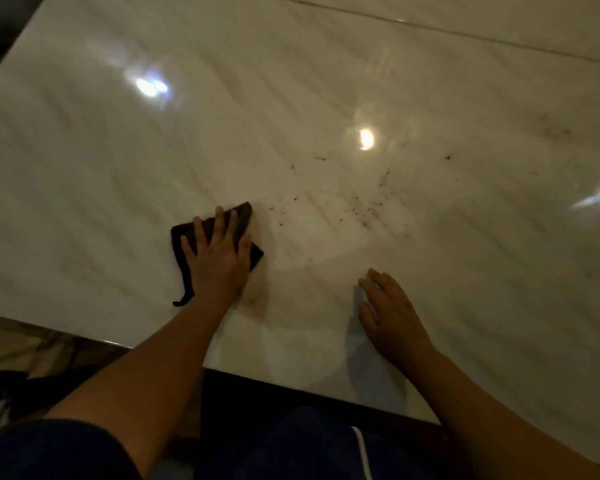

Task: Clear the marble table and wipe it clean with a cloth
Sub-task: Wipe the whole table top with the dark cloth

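Note:
A glossy white marble table (291, 98) fills most of the view. My left hand (219, 254) lies flat with spread fingers on a dark folded cloth (245, 216), pressing it onto the marble near the front edge. A loose corner of the cloth trails toward the table edge. To the right of the cloth, dark crumbs (368, 206) are scattered over the marble. My right hand (392, 313) rests on the table with straight fingers, holding nothing.
The table's front edge (118, 344) runs diagonally across the lower left. More faint dark specks (555, 128) lie at the far right. A seam in the marble (465, 32) crosses the far side. Below the edge are my dark-clothed legs and dim floor clutter.

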